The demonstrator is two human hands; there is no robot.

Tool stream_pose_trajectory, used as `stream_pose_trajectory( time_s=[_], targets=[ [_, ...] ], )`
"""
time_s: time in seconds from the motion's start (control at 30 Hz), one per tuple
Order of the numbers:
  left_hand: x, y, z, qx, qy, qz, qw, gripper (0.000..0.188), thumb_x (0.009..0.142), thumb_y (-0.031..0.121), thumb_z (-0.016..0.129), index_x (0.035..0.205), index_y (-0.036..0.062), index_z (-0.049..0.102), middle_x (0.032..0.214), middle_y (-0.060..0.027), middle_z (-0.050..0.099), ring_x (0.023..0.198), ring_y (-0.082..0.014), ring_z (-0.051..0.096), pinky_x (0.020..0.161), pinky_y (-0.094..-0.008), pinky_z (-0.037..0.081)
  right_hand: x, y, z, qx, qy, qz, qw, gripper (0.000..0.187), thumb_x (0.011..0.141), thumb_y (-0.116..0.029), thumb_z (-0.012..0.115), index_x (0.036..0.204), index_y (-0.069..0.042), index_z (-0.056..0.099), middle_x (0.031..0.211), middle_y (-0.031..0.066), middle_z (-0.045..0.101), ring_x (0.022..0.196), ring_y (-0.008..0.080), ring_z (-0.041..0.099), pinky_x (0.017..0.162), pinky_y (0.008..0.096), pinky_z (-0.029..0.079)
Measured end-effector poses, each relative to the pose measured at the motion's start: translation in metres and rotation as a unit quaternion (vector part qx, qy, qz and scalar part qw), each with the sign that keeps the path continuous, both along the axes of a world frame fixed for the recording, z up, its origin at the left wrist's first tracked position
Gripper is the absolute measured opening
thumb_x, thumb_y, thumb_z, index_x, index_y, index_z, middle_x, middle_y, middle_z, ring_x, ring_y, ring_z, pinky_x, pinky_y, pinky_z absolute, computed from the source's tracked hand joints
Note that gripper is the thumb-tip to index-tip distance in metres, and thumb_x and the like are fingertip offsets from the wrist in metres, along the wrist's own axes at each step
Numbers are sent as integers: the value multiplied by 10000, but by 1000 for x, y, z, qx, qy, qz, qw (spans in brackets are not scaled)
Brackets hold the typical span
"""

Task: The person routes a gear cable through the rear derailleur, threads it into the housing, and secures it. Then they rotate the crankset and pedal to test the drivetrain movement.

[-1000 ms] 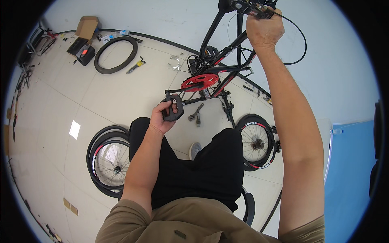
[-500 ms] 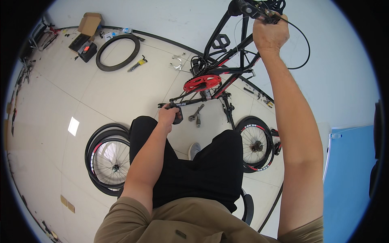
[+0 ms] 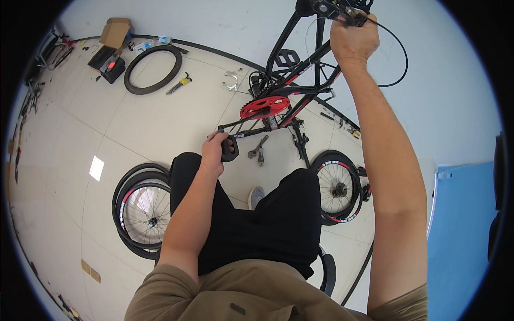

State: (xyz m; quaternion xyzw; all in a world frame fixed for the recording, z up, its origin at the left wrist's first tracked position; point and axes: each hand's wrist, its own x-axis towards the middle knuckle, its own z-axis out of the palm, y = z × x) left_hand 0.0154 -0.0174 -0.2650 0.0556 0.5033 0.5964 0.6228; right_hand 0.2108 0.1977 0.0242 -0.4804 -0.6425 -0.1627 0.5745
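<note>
A black bicycle frame (image 3: pixel 300 88) with a red chainring (image 3: pixel 264 107) stands upside down or on a stand ahead of me, without wheels. My left hand (image 3: pixel 215 151) grips the black pedal (image 3: pixel 230 148) at the end of the crank arm, low on the near side. My right hand (image 3: pixel 352 40) is raised and closed around the handlebar (image 3: pixel 326 8) at the top, where a black cable loops off to the right. A second pedal (image 3: pixel 285 56) shows on the far side of the frame.
Two spoked wheels lie on the tiled floor: one at my left (image 3: pixel 143 211), one at my right (image 3: pixel 337 187). Wrenches (image 3: pixel 258 151) lie below the frame. A loose tyre (image 3: pixel 152 68), a cardboard box (image 3: pixel 114 31) and a black toolbox (image 3: pixel 108 64) sit far left. A blue panel (image 3: pixel 460 224) stands right.
My left hand has carried the pedal around with the crank, first forward and down, then back toward me. The right hand stays on the handlebar.
</note>
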Motion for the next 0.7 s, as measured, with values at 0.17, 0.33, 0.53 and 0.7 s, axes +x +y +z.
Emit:
stream_pose_trajectory(
  time_s=[0.17,0.33,0.53,0.7],
  targets=[
    [21,-13,43,57,39,74,995,510,866,47,638,1347,-23,484,950,-93,642,741,-160,601,720,-300,515,6,6,-2,8,-16,0,1000,312,784,-255,753,951,-15,646,826,127,728,801,316,710,805,371,542],
    [64,-25,80,143,450,71,879,610,920,75,649,1462,-30,391,1272,-140,508,1069,-202,559,943,-326,462,3,4,-1,-6,0,14,1000,305,781,-252,754,945,-21,643,807,120,726,799,317,709,794,372,543],
    [88,-8,99,256,665,39,700,722,876,77,686,1512,-11,356,1529,-245,358,1384,-431,363,1156,-497,253,-10,-12,3,18,41,27,999,207,758,-90,727,890,-20,583,736,189,669,707,389,672,658,431,534],
    [82,-8,92,267,730,0,629,732,826,48,699,1494,8,402,1535,-223,397,1427,-426,335,1158,-531,257,-11,-20,5,-7,40,30,999,220,771,-106,728,913,-17,585,745,190,675,727,402,675,671,438,538]
  ],
)
